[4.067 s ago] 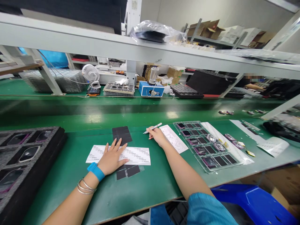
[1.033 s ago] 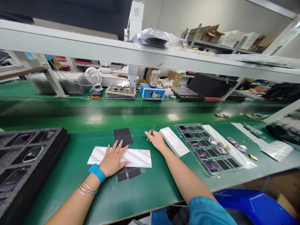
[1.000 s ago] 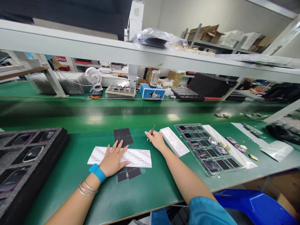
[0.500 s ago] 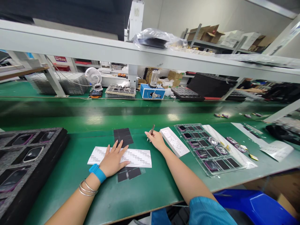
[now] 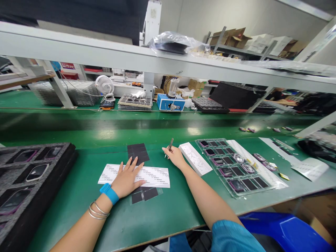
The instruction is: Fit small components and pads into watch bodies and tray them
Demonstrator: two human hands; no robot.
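My left hand [image 5: 129,179] lies flat with spread fingers on a white printed sheet [image 5: 157,176], a blue band and silver bangles round its wrist. Black rectangular pieces on clear film [image 5: 138,152] stick out beyond the sheet's far edge. More black pieces [image 5: 150,194] show at its near edge; the part between is covered. To the right, my right hand [image 5: 174,155] is closed round metal tweezers [image 5: 170,143], whose tips point down close to the green mat. Beside that hand lies a narrow white tray [image 5: 194,157] with small dark specks in it.
A clear plastic tray [image 5: 228,185] of purple-framed parts and black pieces lies at the right. Grey foam [image 5: 39,159] with framed parts fills the left. A white shelf beam [image 5: 105,52] crosses above. Behind stand a fan [image 5: 104,85] and a blue device [image 5: 170,103]. Loose parts [image 5: 262,159] lie farther right.
Both hands, the sheet and the tweezers stay in practically the same place. A small blue shape now shows behind the shelf at the far left.
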